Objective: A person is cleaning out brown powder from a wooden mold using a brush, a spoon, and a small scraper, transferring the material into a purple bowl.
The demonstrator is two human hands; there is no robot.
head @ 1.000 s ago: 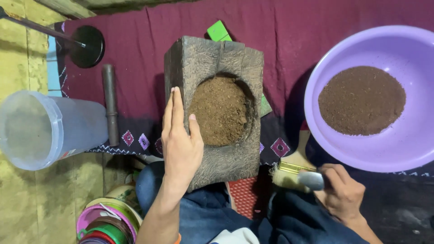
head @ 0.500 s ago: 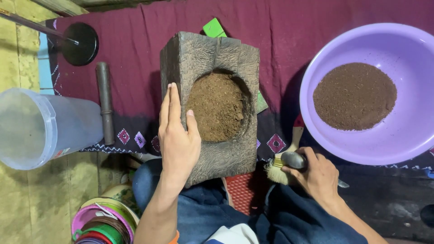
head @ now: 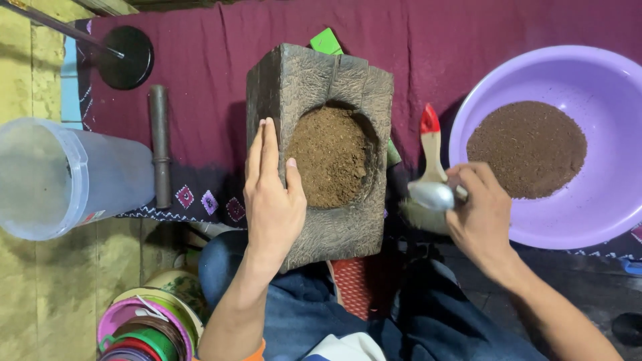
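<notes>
Two hands: left hand on rough wooden mortar, right hand gripping shiny spoon.

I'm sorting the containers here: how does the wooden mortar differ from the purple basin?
The wooden mortar is a dark, rough, squared block; the purple basin is smooth, round plastic. The mortar's hollow is nearly full; the basin's powder is a low heap with bare wall around. The left hand steadies the mortar only. Both hold brown powder.

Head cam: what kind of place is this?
Probably a home floor workspace for pounding something into powder by hand, not a shop or lab. Signs: a carved wooden mortar full of brown powder, a purple basin with more powder, and a maroon woven cloth spread on the floor.
</notes>
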